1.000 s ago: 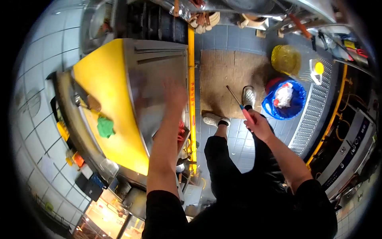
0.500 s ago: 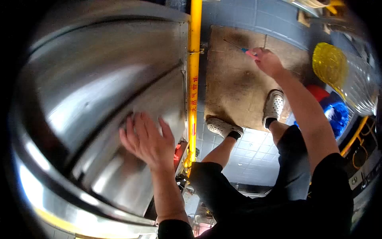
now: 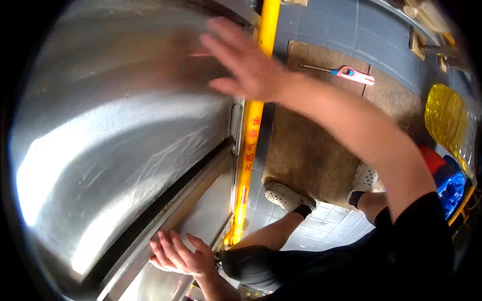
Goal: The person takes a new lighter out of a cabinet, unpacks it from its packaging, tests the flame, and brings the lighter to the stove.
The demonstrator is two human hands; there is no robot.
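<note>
My right hand [image 3: 246,65] is stretched across a yellow pipe [image 3: 252,135] with its fingers apart, slightly blurred, in front of the upper metal panel [image 3: 125,135]. Nothing is in it. Lower down, my left hand [image 3: 181,255] has its fingers extended beside the panel's lower ledge [image 3: 165,215]; whether they touch the metal I cannot tell. A pink and blue long-nosed lighter [image 3: 354,75] lies on the brown cardboard [image 3: 311,135] on the floor, apart from both hands.
Two light clogs, one of them the left-hand clog [image 3: 282,195], stand at the cardboard's near edge. To the right are a yellow-and-clear plastic container [image 3: 447,115] and a blue bag [image 3: 451,188]. The yellow pipe runs upright between the metal panel and the floor area.
The lighter has left my right hand and lies on the cardboard. My right hand has swung left to the panel. My left hand appears lower, and the view has shifted.
</note>
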